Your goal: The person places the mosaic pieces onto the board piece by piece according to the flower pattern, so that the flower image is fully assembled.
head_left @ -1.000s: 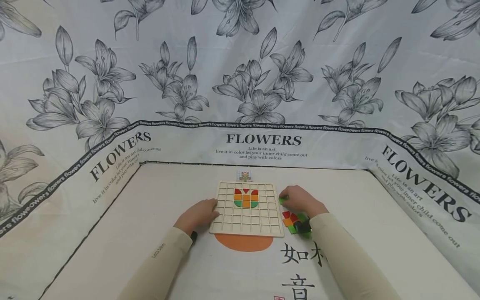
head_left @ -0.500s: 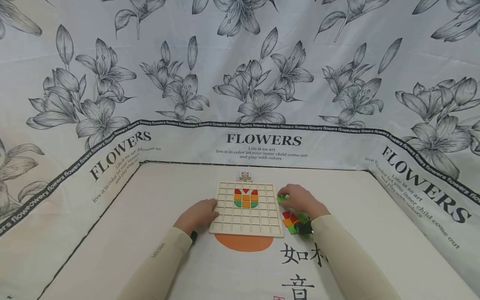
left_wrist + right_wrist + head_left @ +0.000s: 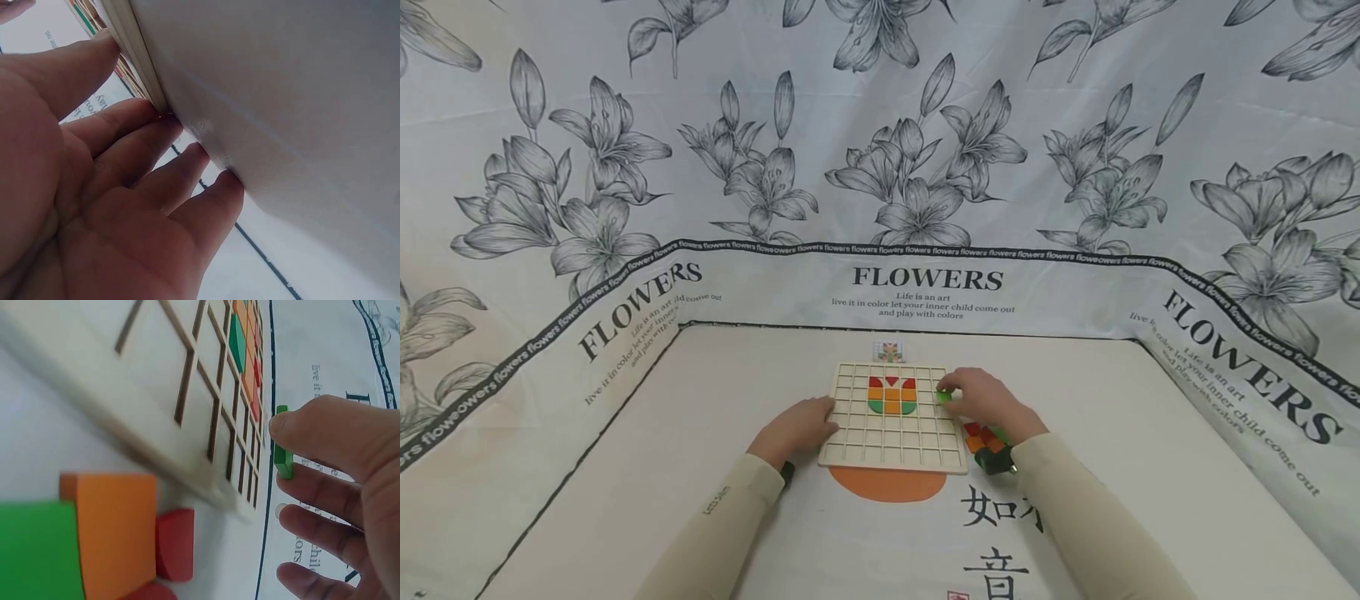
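Grid board (image 3: 902, 455) on the table, left hand (image 3: 793, 433) loosely open, fingertips touching the board's left edge, right hand (image 3: 988, 400) pinching a green block (image 3: 944, 397) between thumb and finger above the board's right side, loose blocks (image 3: 976, 437) beside the board's right edge, small picture card (image 3: 889, 352) behind the board.

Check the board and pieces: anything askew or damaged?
Nothing stands out. On the board, the set pieces sit in aligned rows. The loose pieces beside it are jumbled, partly hidden in the head view, but no damage shows.
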Demonstrator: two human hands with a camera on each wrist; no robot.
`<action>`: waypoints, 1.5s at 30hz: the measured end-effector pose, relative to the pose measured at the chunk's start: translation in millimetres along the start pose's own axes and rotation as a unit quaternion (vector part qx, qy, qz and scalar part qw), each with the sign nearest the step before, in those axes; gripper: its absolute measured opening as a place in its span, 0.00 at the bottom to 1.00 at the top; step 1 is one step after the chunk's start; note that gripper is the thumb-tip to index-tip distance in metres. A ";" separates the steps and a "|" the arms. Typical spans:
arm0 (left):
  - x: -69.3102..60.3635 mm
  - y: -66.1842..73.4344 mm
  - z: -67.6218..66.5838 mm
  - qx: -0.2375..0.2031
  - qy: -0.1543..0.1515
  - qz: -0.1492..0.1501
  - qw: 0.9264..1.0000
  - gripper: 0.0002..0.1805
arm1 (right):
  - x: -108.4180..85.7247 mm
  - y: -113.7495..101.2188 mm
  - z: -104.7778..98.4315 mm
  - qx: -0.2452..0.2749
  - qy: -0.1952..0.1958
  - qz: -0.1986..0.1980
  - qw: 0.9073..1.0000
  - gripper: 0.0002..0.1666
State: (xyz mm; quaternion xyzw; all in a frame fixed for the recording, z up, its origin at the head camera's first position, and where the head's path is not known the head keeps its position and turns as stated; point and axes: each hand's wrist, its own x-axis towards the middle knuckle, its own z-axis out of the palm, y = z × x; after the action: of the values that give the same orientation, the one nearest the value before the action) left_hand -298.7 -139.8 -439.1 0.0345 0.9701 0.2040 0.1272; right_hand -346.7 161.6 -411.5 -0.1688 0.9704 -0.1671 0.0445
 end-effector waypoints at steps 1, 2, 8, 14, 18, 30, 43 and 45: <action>0.3 0.0 0.4 0.001 0.000 0.000 1.000 0.33 | -0.7 -2.8 0.7 0.002 0.002 -0.003 1.000 0.19; 0.4 -0.1 0.8 0.003 0.000 0.001 1.000 0.33 | -1.5 -5.9 1.5 0.006 0.004 -0.005 1.000 0.18; -0.3 0.0 1.3 0.007 -0.004 0.004 1.000 0.33 | -4.4 -21.5 7.4 0.019 -0.003 -0.021 1.000 0.16; 0.7 0.1 0.2 0.004 -0.004 0.005 1.000 0.34 | -2.3 -33.9 14.5 0.017 -0.002 -0.041 0.999 0.14; 1.7 -0.4 0.0 0.003 -0.003 0.005 1.000 0.34 | -0.7 -40.9 20.7 0.019 -0.006 -0.055 0.998 0.12; 3.6 -2.5 1.4 -0.007 -0.001 0.001 1.000 0.34 | -2.4 -58.2 32.5 -0.026 -0.007 -0.124 0.992 0.10; 0.7 0.1 -0.3 -0.010 -0.003 -0.001 1.000 0.33 | 0.1 -68.4 40.0 -0.049 -0.011 -0.124 0.991 0.08; 0.5 -0.2 -0.5 -0.012 -0.004 -0.003 1.000 0.33 | 1.9 -68.7 41.4 -0.054 -0.009 -0.125 0.991 0.07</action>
State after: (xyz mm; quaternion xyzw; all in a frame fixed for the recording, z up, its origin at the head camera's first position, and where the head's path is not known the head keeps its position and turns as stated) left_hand -299.3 -140.1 -438.8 0.0311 0.9672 0.2148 0.1318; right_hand -321.0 87.3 -427.1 -0.2925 0.9488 -0.1170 0.0228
